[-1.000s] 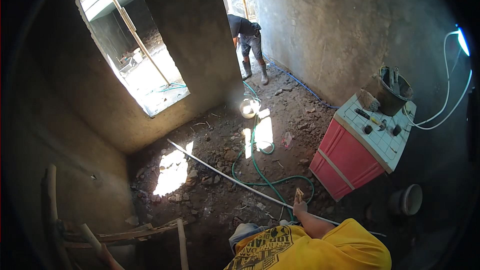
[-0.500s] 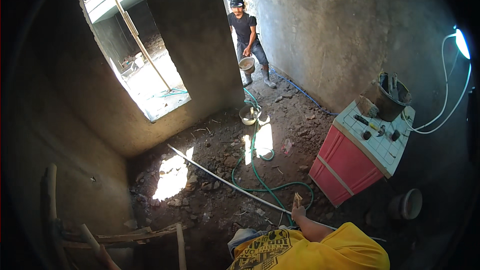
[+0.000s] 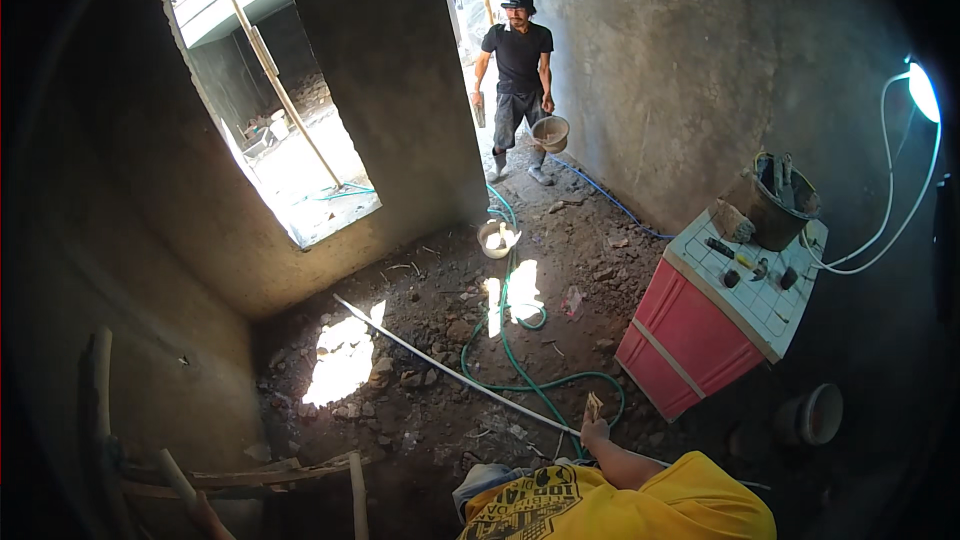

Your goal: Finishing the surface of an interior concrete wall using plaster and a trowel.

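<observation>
In the lower middle of the head view, I have the wearer's right hand (image 3: 596,430) out in front of the yellow shirt (image 3: 705,500), fingers closed around a small tan piece (image 3: 593,406) (flat-looking; material too small to tell). The piece projects past the fingers, upward in the view, over the looped green hose (image 3: 520,370). The left hand does not show, so I cannot tell its state. A long white pole (image 3: 455,373) runs across the rubble floor and passes behind the right hand; I cannot tell whether they touch. To the right stands a pink-sided box (image 3: 672,340) with a tiled top, bearing a dark bucket (image 3: 783,212), a rough block (image 3: 733,222) and a hammer (image 3: 748,260). A lit lamp (image 3: 923,92) is at the far right. By the doorway, a co-worker (image 3: 517,58) in dark clothes stands upright, holding a pail (image 3: 551,136) at one side.
</observation>
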Available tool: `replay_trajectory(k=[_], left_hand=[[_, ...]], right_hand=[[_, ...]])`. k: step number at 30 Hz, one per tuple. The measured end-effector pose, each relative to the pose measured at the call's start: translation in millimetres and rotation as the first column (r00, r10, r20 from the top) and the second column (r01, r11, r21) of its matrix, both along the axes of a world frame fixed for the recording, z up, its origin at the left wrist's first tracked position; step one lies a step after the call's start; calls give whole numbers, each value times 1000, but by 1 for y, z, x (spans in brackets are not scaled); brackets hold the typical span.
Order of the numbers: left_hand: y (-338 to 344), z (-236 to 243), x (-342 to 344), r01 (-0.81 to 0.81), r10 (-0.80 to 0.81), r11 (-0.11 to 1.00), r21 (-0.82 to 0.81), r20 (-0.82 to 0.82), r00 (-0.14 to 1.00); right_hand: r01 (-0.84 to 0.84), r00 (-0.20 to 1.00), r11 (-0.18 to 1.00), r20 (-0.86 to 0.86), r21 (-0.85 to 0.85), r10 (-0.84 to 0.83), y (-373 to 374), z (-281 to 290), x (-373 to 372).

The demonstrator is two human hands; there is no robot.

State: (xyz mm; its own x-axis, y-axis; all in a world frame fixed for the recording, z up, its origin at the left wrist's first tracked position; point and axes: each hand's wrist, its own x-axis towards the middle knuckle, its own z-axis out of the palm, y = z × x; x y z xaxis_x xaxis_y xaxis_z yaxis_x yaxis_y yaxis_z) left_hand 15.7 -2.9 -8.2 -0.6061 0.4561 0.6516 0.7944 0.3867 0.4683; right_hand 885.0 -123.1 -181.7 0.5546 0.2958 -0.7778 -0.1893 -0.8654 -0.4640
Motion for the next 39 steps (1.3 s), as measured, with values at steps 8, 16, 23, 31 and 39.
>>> replay_trajectory(k=[8, 16, 23, 31, 39], left_hand=[[-1, -6, -11, -7, 8, 1000, -24, 39, 999], [-8, 16, 31, -70, 98, 984, -166, 163, 982], [-14, 18, 24, -126, 130, 977, -174, 11, 991], [-8, 21, 38, -53, 58, 994, -99, 44, 997], [-11, 26, 21, 57, -31, 990, -132, 188, 982]], right_hand=[[7, 994, 1000, -107, 12, -6, 0, -7, 4], [-32, 998, 999, -59, -14, 31, 2, 13, -1], [-24, 997, 1000, -73, -3, 24, 1, -3, 2], [-5, 988, 1000, 155, -31, 10, 2, -48, -1], [25, 1000, 1000, 16, 15, -25, 8, -34, 2]])
